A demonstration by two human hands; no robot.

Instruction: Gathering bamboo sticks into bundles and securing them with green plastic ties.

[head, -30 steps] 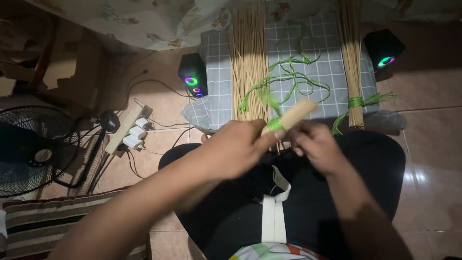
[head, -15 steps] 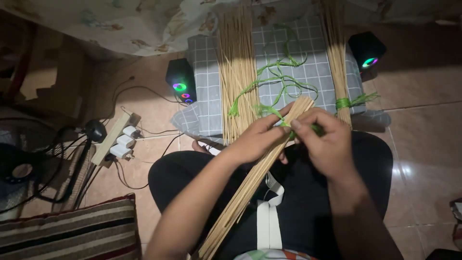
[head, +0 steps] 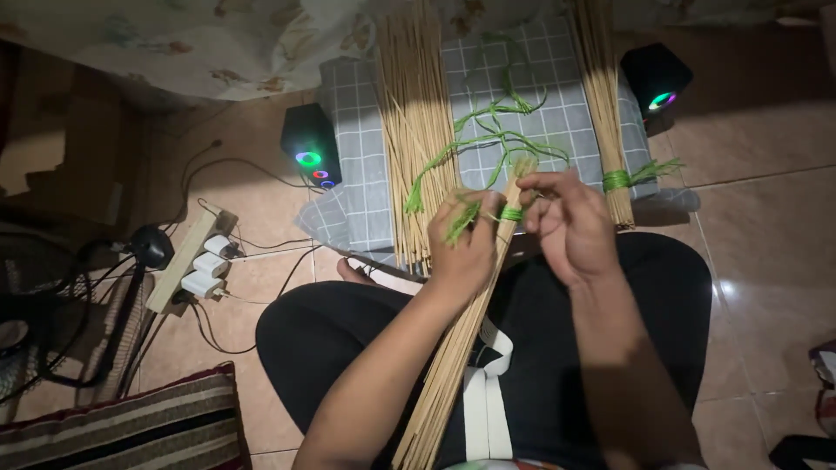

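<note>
My left hand (head: 463,245) grips a thin bundle of pale sticks (head: 453,348) that slants from my lap up to the hands. A green string (head: 511,213) is wound around the bundle near its top end. My right hand (head: 570,226) pinches that string at the bundle, fingers closed on it. Loose green strings (head: 488,144) trail from the hands over a grey checked cloth (head: 557,113). On the cloth lie a wide pile of loose sticks (head: 416,113) and a tied stick bundle (head: 605,104) with a green band.
Two black speakers with coloured lights stand by the cloth, one left (head: 311,146), one right (head: 655,80). A power strip (head: 193,261) with plugs and cables lies on the tiled floor at left. A fan (head: 35,296) and a striped cushion (head: 131,431) are at lower left.
The stick bundle has swung from pointing up-right to running down into my lap. Both hands have stayed at its top end, working the green string, and the view has shifted left.
</note>
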